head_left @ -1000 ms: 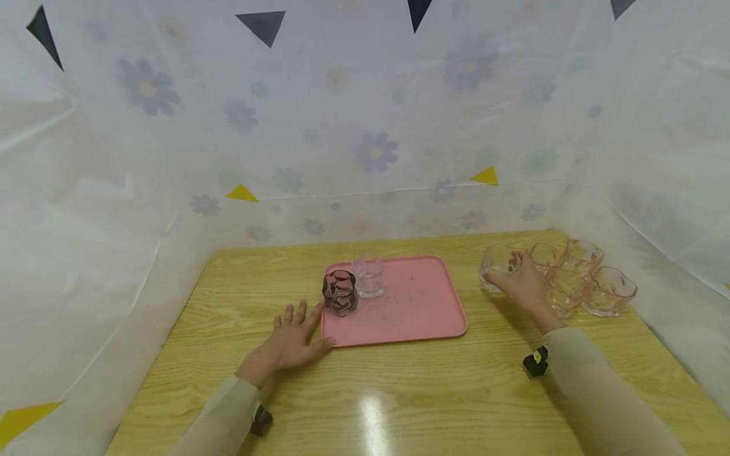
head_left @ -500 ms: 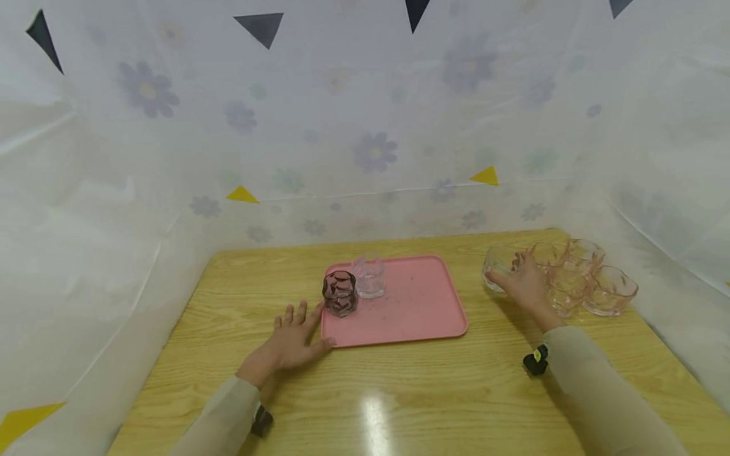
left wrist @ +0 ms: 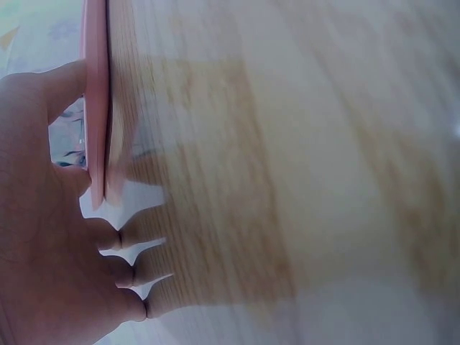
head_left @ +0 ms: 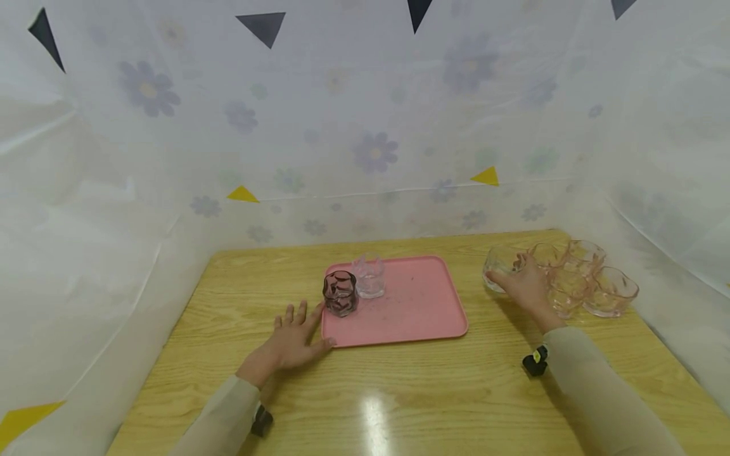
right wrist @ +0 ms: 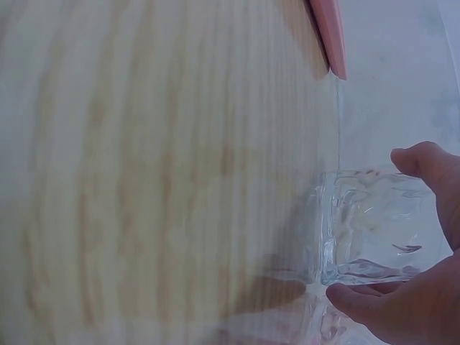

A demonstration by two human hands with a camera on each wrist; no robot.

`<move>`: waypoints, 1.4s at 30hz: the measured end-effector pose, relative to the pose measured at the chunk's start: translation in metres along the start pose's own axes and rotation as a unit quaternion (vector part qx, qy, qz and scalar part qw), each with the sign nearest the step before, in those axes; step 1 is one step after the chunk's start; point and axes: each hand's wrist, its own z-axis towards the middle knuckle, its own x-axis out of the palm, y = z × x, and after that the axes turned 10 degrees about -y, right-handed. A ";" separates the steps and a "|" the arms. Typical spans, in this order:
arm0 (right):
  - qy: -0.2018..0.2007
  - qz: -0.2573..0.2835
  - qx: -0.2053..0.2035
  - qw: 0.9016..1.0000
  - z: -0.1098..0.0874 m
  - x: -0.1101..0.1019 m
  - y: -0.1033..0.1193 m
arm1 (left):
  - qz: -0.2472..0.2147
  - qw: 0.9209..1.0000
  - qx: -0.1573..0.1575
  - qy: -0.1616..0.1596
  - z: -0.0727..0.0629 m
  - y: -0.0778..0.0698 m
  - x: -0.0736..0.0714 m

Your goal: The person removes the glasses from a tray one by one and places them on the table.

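My right hand [head_left: 526,285] grips a clear glass [head_left: 497,269] at the table's right side, thumb and fingers on opposite walls. The glass [right wrist: 374,226] stands upright, its base down at the wood in the right wrist view. My left hand [head_left: 293,342] lies with fingers spread at the left edge of a pink tray [head_left: 410,313]. In the left wrist view its thumb and index finger touch the tray's rim [left wrist: 97,108]. On the tray's left part stand a dark purple glass [head_left: 340,294] and, just behind it, a clear glass [head_left: 372,278].
Several pale pink glasses [head_left: 610,291] stand close together to the right of my right hand. The wooden table [head_left: 319,392] is bordered by white plastic sheeting [head_left: 376,209] at the back and sides.
My right hand and the clear glass in it have shifted very slightly right, towards the pale pink glasses. The left hand and the tray have stayed put.
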 end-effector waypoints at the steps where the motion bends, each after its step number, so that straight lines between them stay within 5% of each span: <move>1: -0.001 -0.002 0.000 1.000 0.000 0.000 0.000 | 0.000 1.000 0.000 0.000 0.000 0.000 0.000; 14: -0.025 -0.018 -0.013 0.999 0.000 -0.001 0.002 | -0.027 0.999 0.010 -0.015 0.001 0.003 0.004; 24: -0.054 -0.016 -0.074 0.996 -0.002 -0.010 0.024 | -0.049 0.998 0.019 -0.025 -0.001 0.004 0.003; 31: -0.005 0.036 -0.126 0.991 -0.006 0.008 0.050 | -0.046 0.998 0.030 -0.041 0.004 0.016 0.017; 42: 0.086 0.084 -0.184 0.975 -0.020 0.067 0.089 | -0.006 1.000 0.002 -0.005 0.000 -0.001 0.000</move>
